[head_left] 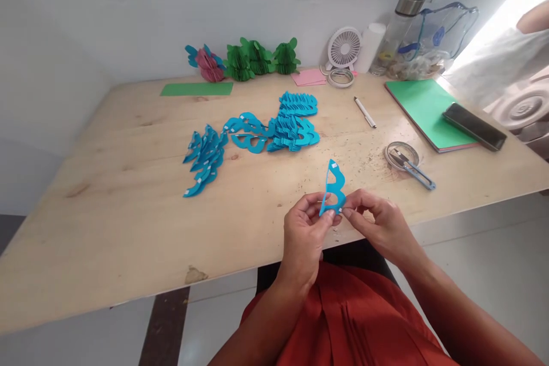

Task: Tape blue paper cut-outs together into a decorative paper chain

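Cutout (335,185) upright, long axis vertical, hands (343,223) pinching base

One blue cutout (334,186) was counted on its own, and three blue heaps (206,157) were seen, their pieces too many to be told. Three green paper figures (257,59) and one pink figure (209,67) were noted. Two tape rolls (341,78) (389,155), one fan (344,47), one bottle (398,31), one pen (365,112), one phone (474,126) and one pair of snips (418,174) were found
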`<state>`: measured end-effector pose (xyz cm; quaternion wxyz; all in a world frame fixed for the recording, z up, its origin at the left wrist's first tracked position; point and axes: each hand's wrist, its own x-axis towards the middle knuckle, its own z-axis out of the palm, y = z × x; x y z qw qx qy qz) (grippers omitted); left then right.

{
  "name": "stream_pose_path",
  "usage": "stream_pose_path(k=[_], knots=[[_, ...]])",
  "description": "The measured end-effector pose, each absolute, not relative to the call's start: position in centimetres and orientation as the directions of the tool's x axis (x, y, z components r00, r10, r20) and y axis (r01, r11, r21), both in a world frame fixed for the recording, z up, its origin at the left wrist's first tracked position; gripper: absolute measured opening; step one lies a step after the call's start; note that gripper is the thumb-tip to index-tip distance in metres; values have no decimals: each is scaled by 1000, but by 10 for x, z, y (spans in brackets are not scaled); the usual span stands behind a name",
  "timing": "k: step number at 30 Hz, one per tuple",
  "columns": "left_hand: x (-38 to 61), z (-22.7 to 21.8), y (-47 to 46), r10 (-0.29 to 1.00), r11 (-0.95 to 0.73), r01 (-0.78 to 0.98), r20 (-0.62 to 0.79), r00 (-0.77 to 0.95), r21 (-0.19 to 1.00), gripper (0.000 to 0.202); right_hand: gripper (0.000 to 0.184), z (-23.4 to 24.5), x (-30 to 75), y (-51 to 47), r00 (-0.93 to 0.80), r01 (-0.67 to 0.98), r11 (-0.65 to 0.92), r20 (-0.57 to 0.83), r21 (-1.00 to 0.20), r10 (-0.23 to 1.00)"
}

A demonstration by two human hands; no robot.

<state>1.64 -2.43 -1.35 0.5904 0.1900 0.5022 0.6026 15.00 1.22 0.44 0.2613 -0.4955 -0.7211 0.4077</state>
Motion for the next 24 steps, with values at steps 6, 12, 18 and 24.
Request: stream_pose_path(k=[6, 12, 18, 24], knots=[[19, -16, -25, 923, 142, -436, -278, -267, 889, 20, 14, 5, 148, 12, -352, 552, 216, 10, -805, 936], [21, -23, -26, 926, 131, -412, -259, -273, 902, 20, 15, 2, 146, 11, -326, 563, 199, 6, -802, 945], [23, -25, -27, 914, 128, -413, -269, -304, 902, 21, 15, 2, 145, 10, -295, 573, 190, 15, -797, 955], [24, -21, -28, 911, 137, -419, -281, -303, 897, 19, 15, 1, 146, 10, -266, 581, 167, 8, -797, 964]])
